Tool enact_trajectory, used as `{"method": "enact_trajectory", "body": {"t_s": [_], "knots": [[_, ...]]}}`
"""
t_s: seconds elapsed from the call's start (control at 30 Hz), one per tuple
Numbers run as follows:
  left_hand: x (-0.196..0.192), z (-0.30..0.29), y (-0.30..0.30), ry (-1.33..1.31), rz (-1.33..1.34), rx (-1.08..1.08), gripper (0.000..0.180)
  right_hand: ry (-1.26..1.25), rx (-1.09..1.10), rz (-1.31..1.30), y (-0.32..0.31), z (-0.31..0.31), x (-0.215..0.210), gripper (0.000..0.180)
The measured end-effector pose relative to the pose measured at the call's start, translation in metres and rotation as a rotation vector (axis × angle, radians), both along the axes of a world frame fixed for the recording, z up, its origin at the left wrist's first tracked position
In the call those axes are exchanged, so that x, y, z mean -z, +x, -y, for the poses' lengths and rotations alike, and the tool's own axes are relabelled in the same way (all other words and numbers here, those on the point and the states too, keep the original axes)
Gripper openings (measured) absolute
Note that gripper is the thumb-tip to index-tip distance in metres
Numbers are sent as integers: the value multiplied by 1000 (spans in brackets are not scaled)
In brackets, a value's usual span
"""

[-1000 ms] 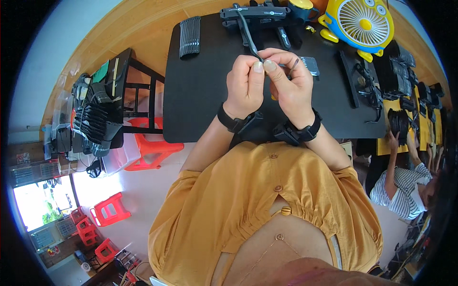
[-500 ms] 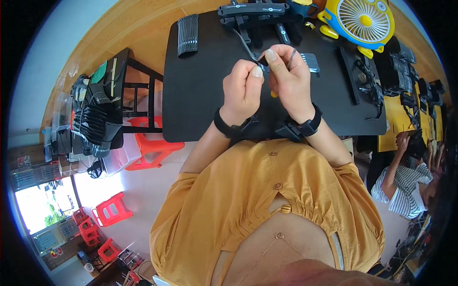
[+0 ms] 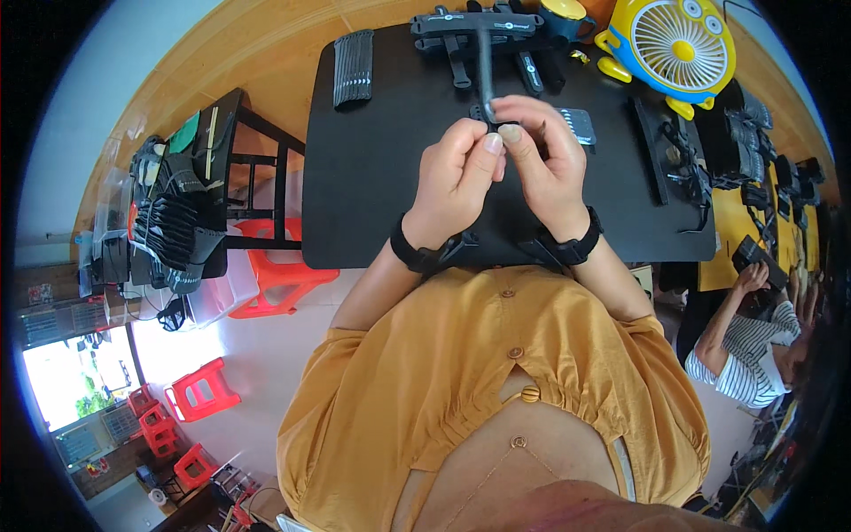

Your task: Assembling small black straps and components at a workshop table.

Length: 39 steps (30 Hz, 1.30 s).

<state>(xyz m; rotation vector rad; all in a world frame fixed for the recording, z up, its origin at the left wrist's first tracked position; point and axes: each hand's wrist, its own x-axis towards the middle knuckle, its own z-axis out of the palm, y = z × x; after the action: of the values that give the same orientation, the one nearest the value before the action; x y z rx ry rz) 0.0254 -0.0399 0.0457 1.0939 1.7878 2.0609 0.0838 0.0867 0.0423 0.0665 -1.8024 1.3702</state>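
Pinching strip (image 3: 486,80) over table (image 3: 372,195) with left hand (image 3: 454,177), closed; touching it with right hand (image 3: 551,173), half-curled. Cannot tell latter's hold.

"Any fan (image 3: 682,55) or mug (image 3: 576,29)?"
"One of each."
"And nearest?"
"One left hand (image 3: 454,182), one right hand (image 3: 555,170), two black wristbands (image 3: 581,250), one dark strip (image 3: 486,78)."
"Red stools (image 3: 193,404)?"
"At least five; the small ones overlap, so I can't swear to more."
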Motion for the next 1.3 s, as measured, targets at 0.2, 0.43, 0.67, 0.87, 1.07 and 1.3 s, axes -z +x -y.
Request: {"method": "enact_trajectory", "body": {"t_s": [0.2, 0.43, 0.67, 0.87, 1.07, 1.3], "knots": [[6, 7, 2, -154, -318, -76, 13, -86, 107, 201, 1, -13, -7, 11], [19, 7, -5, -367, -72, 148, 17, -304, -72, 151, -13, -48, -20, 19], [0, -10, -15, -195, 343, 236, 29, -108, -122, 358, 5, -16, -3, 14], [12, -19, -9, -49, 374, 217, 22, 267, -75, 148, 7, -22, -5, 21], [17, -19, 3, -126, 309, 300, 18, -239, -69, 244, 3, -34, 0, 12], [39, -4, -3, -371, 218, 408, 17, -519, -55, 160, -10, -75, -17, 18]]}}
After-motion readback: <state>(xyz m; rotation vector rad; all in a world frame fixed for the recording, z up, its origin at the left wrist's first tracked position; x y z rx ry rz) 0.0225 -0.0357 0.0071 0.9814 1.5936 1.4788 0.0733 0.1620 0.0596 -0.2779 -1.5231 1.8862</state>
